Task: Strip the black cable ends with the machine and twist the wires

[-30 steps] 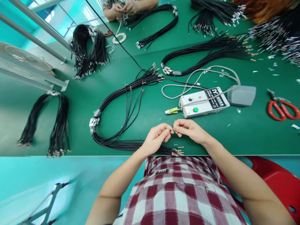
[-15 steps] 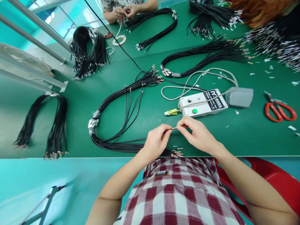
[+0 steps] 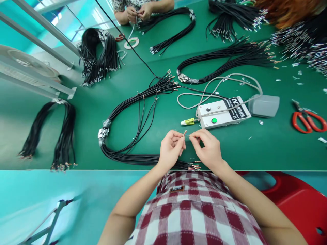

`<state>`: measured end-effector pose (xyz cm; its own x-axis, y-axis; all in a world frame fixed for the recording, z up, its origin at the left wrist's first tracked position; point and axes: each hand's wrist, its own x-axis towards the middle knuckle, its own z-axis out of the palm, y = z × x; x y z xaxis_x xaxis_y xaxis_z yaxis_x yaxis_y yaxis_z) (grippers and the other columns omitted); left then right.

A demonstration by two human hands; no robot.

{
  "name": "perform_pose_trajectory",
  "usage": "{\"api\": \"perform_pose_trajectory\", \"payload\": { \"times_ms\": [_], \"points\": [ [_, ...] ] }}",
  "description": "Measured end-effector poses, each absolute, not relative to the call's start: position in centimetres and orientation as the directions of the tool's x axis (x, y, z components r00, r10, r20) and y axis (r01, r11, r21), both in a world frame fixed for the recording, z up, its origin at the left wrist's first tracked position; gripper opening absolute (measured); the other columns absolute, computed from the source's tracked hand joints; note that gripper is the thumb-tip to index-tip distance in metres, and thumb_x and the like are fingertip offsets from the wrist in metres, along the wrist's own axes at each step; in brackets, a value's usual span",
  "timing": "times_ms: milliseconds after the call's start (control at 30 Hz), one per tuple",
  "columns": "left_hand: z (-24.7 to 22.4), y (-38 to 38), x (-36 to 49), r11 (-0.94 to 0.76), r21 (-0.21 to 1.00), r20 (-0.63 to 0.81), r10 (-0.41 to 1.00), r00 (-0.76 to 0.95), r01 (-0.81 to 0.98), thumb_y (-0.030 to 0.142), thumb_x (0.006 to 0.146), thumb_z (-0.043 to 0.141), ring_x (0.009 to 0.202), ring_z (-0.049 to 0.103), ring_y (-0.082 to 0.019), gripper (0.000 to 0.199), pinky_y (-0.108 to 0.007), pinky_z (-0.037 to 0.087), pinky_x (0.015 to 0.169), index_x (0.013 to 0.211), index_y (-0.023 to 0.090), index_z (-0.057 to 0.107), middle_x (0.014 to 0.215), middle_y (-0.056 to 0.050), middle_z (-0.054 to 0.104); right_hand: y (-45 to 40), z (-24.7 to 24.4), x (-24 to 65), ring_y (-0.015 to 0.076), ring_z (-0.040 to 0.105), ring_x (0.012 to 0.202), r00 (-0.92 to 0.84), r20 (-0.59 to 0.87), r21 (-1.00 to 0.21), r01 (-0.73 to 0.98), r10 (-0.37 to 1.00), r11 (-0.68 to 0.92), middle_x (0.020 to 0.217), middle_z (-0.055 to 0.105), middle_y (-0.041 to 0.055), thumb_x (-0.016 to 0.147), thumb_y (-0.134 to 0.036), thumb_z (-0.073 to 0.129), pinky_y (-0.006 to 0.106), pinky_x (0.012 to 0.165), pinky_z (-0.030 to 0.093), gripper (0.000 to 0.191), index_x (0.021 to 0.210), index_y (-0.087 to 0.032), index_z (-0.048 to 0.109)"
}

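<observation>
My left hand (image 3: pixel 173 147) is closed in a pinch on the end of a black cable, whose copper-coloured tip (image 3: pixel 185 132) pokes up past the thumb. Just to the right, my right hand (image 3: pixel 207 147) pinches a thin pale strand (image 3: pixel 187 135) that runs out from that cable end. Beneath and left of my left hand lies a curved bundle of black cables (image 3: pixel 138 159), with bare ends near the table's front edge. Silver connectors (image 3: pixel 103 132) are gathered at the bundle's bend. Beyond the hands sits a white control box (image 3: pixel 223 114) with a green button.
Red-handled cutters (image 3: pixel 306 119) lie on the green table (image 3: pixel 265 146) at right, beside a grey adapter (image 3: pixel 264 105). More cable bundles (image 3: pixel 224 64) spread across the back. A co-worker's hands (image 3: pixel 139 14) work at the far side. Metal bars (image 3: pixel 38 34) stand at left.
My hands have tilted the cable end upward, and my right hand has turned and moved slightly left. A thin strand now stretches between my hands. The view has shifted slightly.
</observation>
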<state>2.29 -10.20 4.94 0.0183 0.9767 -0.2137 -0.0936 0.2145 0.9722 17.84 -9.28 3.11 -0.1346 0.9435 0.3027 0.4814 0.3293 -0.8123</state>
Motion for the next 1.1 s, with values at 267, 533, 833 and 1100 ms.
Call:
{"api": "perform_pose_trajectory", "payload": {
  "times_ms": [267,533,833,1100],
  "points": [
    [5.0,-9.8,1.7,0.257,0.947,-0.240,0.965,0.108,-0.195,0.044,0.083,0.072,0.038,0.042,-0.004,0.035,-0.017,0.030,0.039,0.087,0.016,0.052,0.058,0.004,0.059,-8.9,3.5,17.5,0.0140,0.054,0.064,-0.105,-0.036,-0.996,0.084,0.994,-0.027,0.084,0.067,0.0033,0.087,-0.041,0.068,0.031,0.059,0.042,0.020,0.092,-0.022,0.071],
    [4.9,-10.1,1.4,0.232,0.964,-0.208,0.962,0.178,-0.127,0.046,0.088,0.067,0.039,0.039,-0.005,0.037,-0.016,0.027,0.039,0.103,0.020,0.046,0.059,0.006,0.059,-8.6,3.1,16.3,0.0095,0.050,0.056,-0.146,-0.156,-0.962,-0.201,0.977,-0.184,0.074,0.064,0.0000,0.076,-0.043,0.078,0.026,0.052,0.042,0.025,0.079,-0.020,0.069],
    [3.8,-9.8,3.2,0.038,0.997,-0.028,0.991,0.134,-0.074,0.031,0.083,0.074,0.078,0.060,-0.011,0.019,-0.023,0.052,0.066,0.095,0.017,0.071,0.098,-0.005,0.056,-9.7,2.4,16.7,0.0085,0.051,0.051,-0.085,-0.224,-0.954,-0.185,0.971,-0.236,0.068,0.064,-0.0012,0.068,-0.047,0.083,0.023,0.048,0.043,0.033,0.074,-0.019,0.066],
    [3.4,-9.5,2.9,0.162,0.976,-0.157,0.987,0.044,-0.144,0.032,0.084,0.072,0.052,0.060,-0.007,0.019,-0.023,0.047,0.049,0.085,0.013,0.068,0.091,-0.005,0.063,-9.7,2.3,17.5,0.0103,0.056,0.057,-0.088,-0.035,-0.997,0.072,0.996,-0.029,0.073,0.059,-0.0007,0.088,-0.040,0.067,0.025,0.053,0.045,0.023,0.076,-0.019,0.066]
  ]
}}
